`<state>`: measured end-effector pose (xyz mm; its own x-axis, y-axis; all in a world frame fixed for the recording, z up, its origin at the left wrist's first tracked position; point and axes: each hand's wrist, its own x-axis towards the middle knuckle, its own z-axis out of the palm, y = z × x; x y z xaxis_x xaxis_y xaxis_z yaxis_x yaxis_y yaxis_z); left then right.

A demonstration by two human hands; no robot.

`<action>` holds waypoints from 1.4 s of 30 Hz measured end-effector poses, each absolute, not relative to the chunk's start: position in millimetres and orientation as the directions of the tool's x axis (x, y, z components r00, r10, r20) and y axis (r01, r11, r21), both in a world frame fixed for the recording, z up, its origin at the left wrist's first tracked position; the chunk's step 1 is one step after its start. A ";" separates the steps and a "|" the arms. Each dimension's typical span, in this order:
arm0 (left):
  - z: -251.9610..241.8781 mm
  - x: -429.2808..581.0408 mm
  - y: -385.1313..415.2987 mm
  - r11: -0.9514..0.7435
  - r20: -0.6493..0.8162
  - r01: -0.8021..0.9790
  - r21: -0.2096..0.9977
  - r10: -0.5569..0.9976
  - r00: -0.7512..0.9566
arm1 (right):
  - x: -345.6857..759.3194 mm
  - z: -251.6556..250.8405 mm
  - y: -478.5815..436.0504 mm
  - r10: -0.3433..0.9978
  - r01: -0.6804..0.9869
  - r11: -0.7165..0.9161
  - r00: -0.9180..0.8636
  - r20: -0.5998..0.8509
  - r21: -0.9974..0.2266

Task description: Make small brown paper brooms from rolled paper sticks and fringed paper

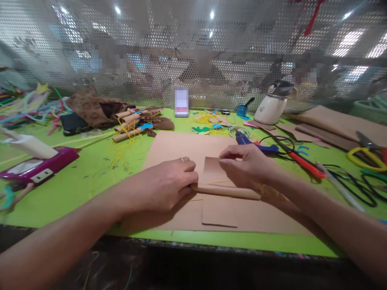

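Observation:
A rolled brown paper tube (pixel 226 191) lies crosswise on a large sheet of brown paper (pixel 178 145). My left hand (pixel 167 181) is closed on the tube's left end, its fingers curled down over it. Above the tube's right part, my right hand (pixel 249 163) has thumb and fingertips pinched together; whatever is between them is too small to make out. Behind the tube, partly under my right hand, is a small darker brown paper piece (pixel 211 167). Thin yellow strands (pixel 193 199) lie around the tube. Another brown paper piece (pixel 217 215) lies in front.
A blue glue gun (pixel 250 144) and a red-handled tool (pixel 306 164) lie right, near yellow-handled scissors (pixel 365 158) and black cable. Finished-looking paper rolls (pixel 130 117) and a purple power strip (pixel 42 167) are left. A phone (pixel 182 102) stands before the perforated screen.

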<state>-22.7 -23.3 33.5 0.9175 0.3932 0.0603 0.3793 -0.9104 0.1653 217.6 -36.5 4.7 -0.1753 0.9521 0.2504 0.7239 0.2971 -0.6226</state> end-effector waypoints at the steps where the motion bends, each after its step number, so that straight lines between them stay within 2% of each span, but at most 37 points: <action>1: 34.1 -22.6 -23.5 -0.911 0.055 0.380 0.162 0.393 0.918 | 219.3 5.0 -36.6 0.942 0.724 0.318 -0.168 0.290 -0.612; 5: 35.2 -25.3 -24.7 -0.905 0.072 0.393 0.160 0.408 0.910 | 226.3 15.4 -45.7 0.847 0.720 0.475 -0.216 0.486 -0.507; 7: 35.3 -27.5 -25.3 -0.899 0.083 0.405 0.168 0.422 0.903 | 225.6 25.8 -57.7 0.807 0.696 0.559 -0.330 0.491 -0.451; 11: 34.7 -31.0 -25.1 -0.891 0.075 0.414 0.185 0.432 0.899 | 213.3 45.6 -87.2 0.740 0.645 0.669 -0.624 0.250 -0.369; 15: 35.0 -31.2 -22.5 -0.896 0.059 0.403 0.187 0.420 0.906 | 200.5 52.1 -106.7 0.695 0.668 0.704 -0.718 0.039 -0.239; 20: 36.4 -30.1 -20.6 -0.896 0.032 0.394 0.204 0.408 0.912 | 197.4 45.0 -118.2 0.682 0.678 0.729 -0.731 0.016 -0.099; 25: 34.9 -30.2 -19.8 -0.901 0.085 0.364 0.237 0.392 0.916 | 198.0 37.5 -124.6 0.667 0.667 0.745 -0.745 -0.018 -0.014; 28: 35.8 -29.8 -20.3 -0.903 0.074 0.361 0.234 0.387 0.919 | 197.7 36.0 -122.1 0.673 0.673 0.739 -0.740 -0.010 -0.022; 36: 34.3 -30.9 -22.3 -0.893 0.099 0.380 0.243 0.412 0.906 | 195.7 42.7 -113.2 0.735 0.723 0.668 -0.678 0.003 -0.177; 42: 33.7 -32.1 -25.8 -0.885 0.118 0.405 0.229 0.438 0.891 | 199.9 36.5 -96.4 0.720 0.648 0.693 -0.649 0.246 -0.317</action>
